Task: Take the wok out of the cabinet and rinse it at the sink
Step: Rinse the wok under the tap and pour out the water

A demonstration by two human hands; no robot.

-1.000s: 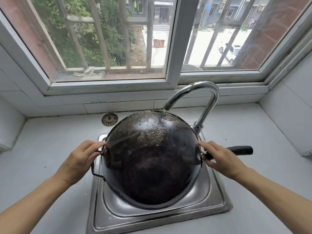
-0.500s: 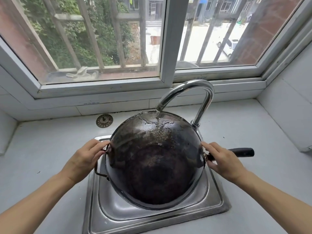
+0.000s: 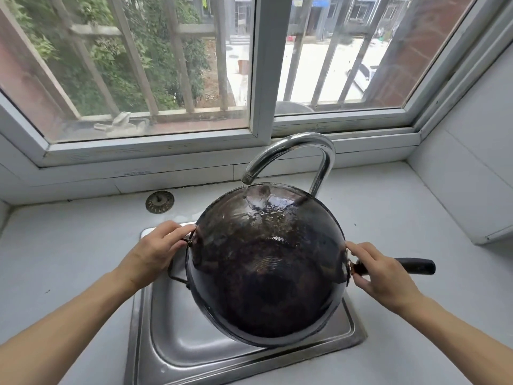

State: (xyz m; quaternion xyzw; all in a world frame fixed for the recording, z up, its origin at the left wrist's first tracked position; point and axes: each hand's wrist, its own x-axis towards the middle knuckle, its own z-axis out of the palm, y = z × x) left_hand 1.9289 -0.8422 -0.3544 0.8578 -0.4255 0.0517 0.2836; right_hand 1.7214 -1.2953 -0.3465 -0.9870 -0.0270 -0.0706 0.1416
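Observation:
A black wok (image 3: 266, 268) is held over the steel sink (image 3: 177, 337), its dark blackened side facing me and tilted. Water runs from the curved chrome tap (image 3: 294, 151) onto the wok's upper edge, which looks wet. My left hand (image 3: 155, 254) grips the wok's left rim beside the small loop handle. On the other side my right hand (image 3: 380, 276) holds the base of the long black handle (image 3: 413, 266), which sticks out to the right.
A round metal drain strainer (image 3: 160, 202) lies on the white counter behind the sink to the left. A barred window spans the back wall above a white sill. A white tiled wall (image 3: 469, 168) closes the right side.
The wok has shifted to the right over the sink and tipped a little more. Water keeps falling on its upper rim. Both hands keep their hold.

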